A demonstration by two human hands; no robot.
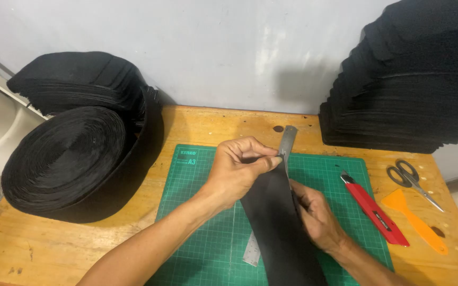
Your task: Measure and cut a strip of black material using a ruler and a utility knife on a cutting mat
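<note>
A wide black strap (276, 217) runs from the bottom edge up across a green cutting mat (208, 233). A steel ruler (288, 142) lies under it, its ends showing above and below the strap. My left hand (237, 169) pinches the strap's top end against the ruler. My right hand (316, 214) presses on the strap's right edge, fingers bent onto it.
A large roll of black strap (62, 159) leans at the left of the wooden table (80, 243), cut pieces piled behind it. A tall stack of black pieces (404, 95) stands at the back right. A red utility knife (375, 209), scissors (412, 180) and an orange scraper (414, 220) lie at right.
</note>
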